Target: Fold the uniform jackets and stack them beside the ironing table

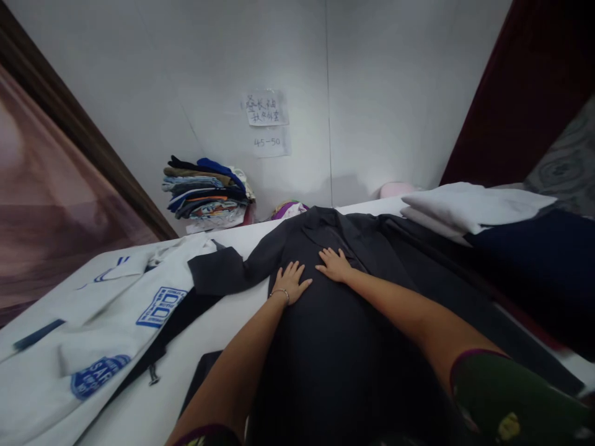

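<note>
A dark coat [334, 334] lies spread over the white table, its collar toward the wall and one sleeve [220, 271] bent out to the left. My left hand [289, 283] rests flat on the coat's front, fingers spread, with a thin bracelet at the wrist. Just right of it and slightly farther up, my right hand [335, 265] also lies flat near the lapel, fingers spread. Neither hand grips the cloth. The coat's lower part runs toward me into shadow, partly between my forearms.
White garments with blue print [160, 308] lie on the left of the white table [246, 313]. A folded clothes stack [207, 192] stands by the wall. At right, white folded cloth [478, 207] tops dark blue fabric [543, 266]. Handwritten paper signs [267, 108] hang on the wall.
</note>
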`<state>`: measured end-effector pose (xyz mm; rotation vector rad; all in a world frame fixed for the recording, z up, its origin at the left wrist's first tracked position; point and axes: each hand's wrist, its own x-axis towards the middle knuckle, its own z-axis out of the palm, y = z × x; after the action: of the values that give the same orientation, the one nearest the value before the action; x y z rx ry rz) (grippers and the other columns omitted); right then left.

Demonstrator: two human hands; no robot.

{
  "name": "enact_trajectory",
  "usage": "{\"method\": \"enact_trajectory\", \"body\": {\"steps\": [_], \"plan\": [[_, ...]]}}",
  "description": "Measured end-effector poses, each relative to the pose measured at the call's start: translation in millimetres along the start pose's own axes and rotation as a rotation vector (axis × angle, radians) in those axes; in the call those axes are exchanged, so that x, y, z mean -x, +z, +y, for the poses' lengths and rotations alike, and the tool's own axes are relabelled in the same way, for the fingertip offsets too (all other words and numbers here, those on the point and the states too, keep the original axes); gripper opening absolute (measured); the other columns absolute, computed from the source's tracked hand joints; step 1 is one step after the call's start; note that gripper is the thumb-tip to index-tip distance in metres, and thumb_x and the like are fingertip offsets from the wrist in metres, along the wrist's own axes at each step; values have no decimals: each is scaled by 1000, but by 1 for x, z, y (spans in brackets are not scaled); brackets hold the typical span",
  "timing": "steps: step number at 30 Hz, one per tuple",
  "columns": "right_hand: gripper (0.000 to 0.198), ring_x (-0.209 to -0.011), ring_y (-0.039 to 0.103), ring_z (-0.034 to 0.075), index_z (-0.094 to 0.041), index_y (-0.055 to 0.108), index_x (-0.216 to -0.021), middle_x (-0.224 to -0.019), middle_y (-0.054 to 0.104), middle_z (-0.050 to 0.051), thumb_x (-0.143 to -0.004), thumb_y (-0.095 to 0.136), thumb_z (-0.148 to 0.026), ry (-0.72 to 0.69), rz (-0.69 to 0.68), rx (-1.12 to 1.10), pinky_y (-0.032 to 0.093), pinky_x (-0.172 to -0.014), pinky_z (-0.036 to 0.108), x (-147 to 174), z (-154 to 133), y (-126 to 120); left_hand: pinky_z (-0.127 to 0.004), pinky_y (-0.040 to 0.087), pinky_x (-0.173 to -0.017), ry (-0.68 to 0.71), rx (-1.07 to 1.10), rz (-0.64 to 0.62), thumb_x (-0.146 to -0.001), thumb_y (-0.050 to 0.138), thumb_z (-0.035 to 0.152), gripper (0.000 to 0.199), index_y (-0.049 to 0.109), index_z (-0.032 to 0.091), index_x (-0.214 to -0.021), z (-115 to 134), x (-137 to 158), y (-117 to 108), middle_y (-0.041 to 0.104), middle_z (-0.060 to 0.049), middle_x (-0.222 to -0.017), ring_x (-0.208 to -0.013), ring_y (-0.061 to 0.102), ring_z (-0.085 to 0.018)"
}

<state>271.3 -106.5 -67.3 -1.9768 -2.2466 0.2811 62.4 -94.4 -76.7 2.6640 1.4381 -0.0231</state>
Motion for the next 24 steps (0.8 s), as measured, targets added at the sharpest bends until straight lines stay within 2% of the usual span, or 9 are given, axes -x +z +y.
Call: {"method": "enact_trajectory", "body": {"steps": [4, 6, 10, 12, 15, 17, 20, 22, 24], "plan": [[68, -141, 12, 28, -14, 32, -144, -152, 22, 14, -92, 25, -57, -18, 31, -38, 6, -111, 51, 52, 2, -2, -50, 12, -112, -62, 32, -77, -87, 26, 64, 72, 30, 21, -145, 13, 1, -13, 19, -9, -154, -142, 13, -26], [69, -141, 13, 28, -13, 32, -144, -152, 23, 15, -91, 27, -57, -34, 21, -44, 8, -111, 50, 77, 5, -7, -50, 13, -112, -69, 36, -69, -87, 26, 64, 73, 31, 20, -145, 26, 11, -15, 18, -10, -154, -142, 13, -26], [65, -140, 17, 28, -13, 38, -141, -151, 25, 15, -91, 33, -54, -85, -48, -54, 13, -112, 48, 129, 7, -14, -49, 13, -112, 78, 40, -50, -88, 28, 63, 69, 33, 23, -144, 54, 44, -6, 22, -7, -153, -142, 14, -25], [61, -140, 18, 26, -15, 42, -139, -150, 28, 13, -91, 35, -52, -119, 6, -80, 14, -112, 47, 158, 8, -17, -48, 14, -112, 96, 65, -69, -89, 31, 60, 66, 34, 23, -143, 61, 57, -3, 24, -7, -153, -141, 15, -24], [51, -137, 27, 24, -20, 50, -133, -145, 40, 9, -90, 39, -45, -141, 118, -127, 20, -111, 46, 204, 18, -23, -41, 18, -112, 39, 127, -53, -90, 36, 52, 58, 42, 21, -139, 64, 62, -10, 30, -7, -151, -140, 22, -22], [43, -131, 38, 24, -22, 57, -126, -138, 49, 8, -90, 39, -39, -86, 220, -148, 27, -108, 45, 234, 33, -26, -34, 24, -111, 17, 182, 10, -90, 40, 47, 51, 50, 20, -133, 67, 57, -21, 38, -7, -147, -136, 31, -19], [41, -121, 48, 25, -21, 61, -120, -128, 57, 9, -89, 40, -37, 85, 382, -158, 36, -104, 42, 274, 62, -27, -27, 33, -105, 26, 308, 111, -88, 47, 38, 39, 60, 20, -121, 86, 42, -40, 56, -5, -132, -123, 48, -18], [45, -112, 54, 26, -20, 57, -125, -124, 58, 10, -87, 43, -40, 206, 418, -197, 42, -97, 41, 293, 79, -23, -27, 39, -99, 11, 425, 125, -86, 51, 33, 33, 65, 21, -113, 108, 28, -47, 64, -4, -120, -113, 56, -19], [54, -95, 61, 25, -19, 50, -132, -119, 59, 11, -84, 47, -45, 314, 394, -283, 49, -86, 39, 303, 90, -17, -26, 42, -94, -14, 510, 121, -85, 53, 30, 28, 68, 23, -108, 136, 11, -48, 67, -3, -112, -107, 59, -19]]}}
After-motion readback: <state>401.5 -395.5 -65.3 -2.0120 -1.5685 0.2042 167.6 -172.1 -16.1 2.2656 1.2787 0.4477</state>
